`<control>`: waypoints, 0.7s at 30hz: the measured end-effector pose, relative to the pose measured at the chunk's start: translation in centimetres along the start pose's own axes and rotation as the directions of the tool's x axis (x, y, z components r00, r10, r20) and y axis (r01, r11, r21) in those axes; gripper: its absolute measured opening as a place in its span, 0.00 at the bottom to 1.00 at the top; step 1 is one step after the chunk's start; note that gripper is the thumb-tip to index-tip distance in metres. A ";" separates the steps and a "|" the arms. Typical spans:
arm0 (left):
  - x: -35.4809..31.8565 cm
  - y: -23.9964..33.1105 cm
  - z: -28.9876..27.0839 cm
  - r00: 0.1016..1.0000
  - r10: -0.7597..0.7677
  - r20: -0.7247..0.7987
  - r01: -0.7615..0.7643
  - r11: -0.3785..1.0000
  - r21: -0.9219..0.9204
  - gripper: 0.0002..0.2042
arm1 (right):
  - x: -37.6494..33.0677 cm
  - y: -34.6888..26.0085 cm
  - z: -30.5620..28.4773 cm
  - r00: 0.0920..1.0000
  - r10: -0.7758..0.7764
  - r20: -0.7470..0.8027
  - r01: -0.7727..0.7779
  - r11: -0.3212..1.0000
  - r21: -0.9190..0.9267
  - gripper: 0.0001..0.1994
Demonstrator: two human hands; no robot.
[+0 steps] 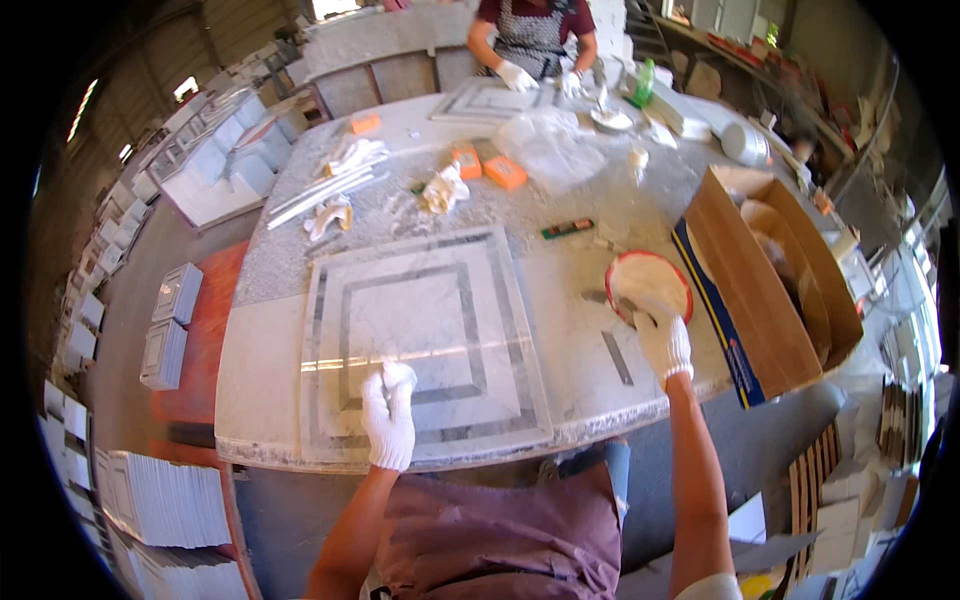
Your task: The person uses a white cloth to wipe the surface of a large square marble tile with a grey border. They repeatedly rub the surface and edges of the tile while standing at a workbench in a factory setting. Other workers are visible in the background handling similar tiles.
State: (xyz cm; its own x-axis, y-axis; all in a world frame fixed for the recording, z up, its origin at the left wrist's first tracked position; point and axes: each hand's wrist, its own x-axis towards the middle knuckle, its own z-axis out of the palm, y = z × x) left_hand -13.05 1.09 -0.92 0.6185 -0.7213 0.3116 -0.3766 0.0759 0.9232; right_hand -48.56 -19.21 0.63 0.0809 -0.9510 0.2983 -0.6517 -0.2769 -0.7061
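Left hand (389,418), gloved, lies flat on marble panel (425,345), fingers together, clamped on nothing. Panel sits on stone desk (262,345) before person; grey inlay frames look seated. Right hand (663,340), gloved, closed on small tool, tip in red bowl (648,283) of white paste just right of panel. Judgement: inlay laid; filling joints apparently under way, paste not yet visible on panel. Cardboard box (765,290) at desk's right edge.

One head-worn fisheye view looks steeply down from close above the near edge of a stone worktable (580,330). It faces the far side, where straight edges bend toward the rim.
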 end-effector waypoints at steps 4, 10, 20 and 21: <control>-0.1 -2.1 0.2 0.999 0.040 -0.012 -0.041 0.993 -0.110 0.11 | -0.5 -0.1 -0.5 0.999 -0.035 -0.041 0.042 0.986 0.162 0.14; -0.1 -2.9 -0.4 0.995 0.014 -0.100 -0.017 0.999 -0.036 0.13 | -2.9 -3.9 -1.0 0.973 0.216 0.079 -0.228 0.865 0.447 0.15; 6.1 -4.2 -11.5 0.936 0.044 -0.351 -0.022 0.998 0.065 0.10 | -10.9 -10.8 3.0 0.901 0.221 0.373 -0.413 0.698 0.584 0.16; 6.8 -5.4 -12.7 0.907 0.098 -0.409 -0.072 0.994 0.079 0.11 | -11.7 -10.9 3.4 0.897 0.221 0.382 -0.420 0.696 0.583 0.16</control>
State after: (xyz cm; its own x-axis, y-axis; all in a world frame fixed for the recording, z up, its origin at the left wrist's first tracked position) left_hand 1.95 4.50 -0.89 0.8063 -0.3651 0.4655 -0.4735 0.0733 0.8777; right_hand -39.84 -5.48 2.67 0.2164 -0.9671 -0.1339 -0.0477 0.1265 -0.9908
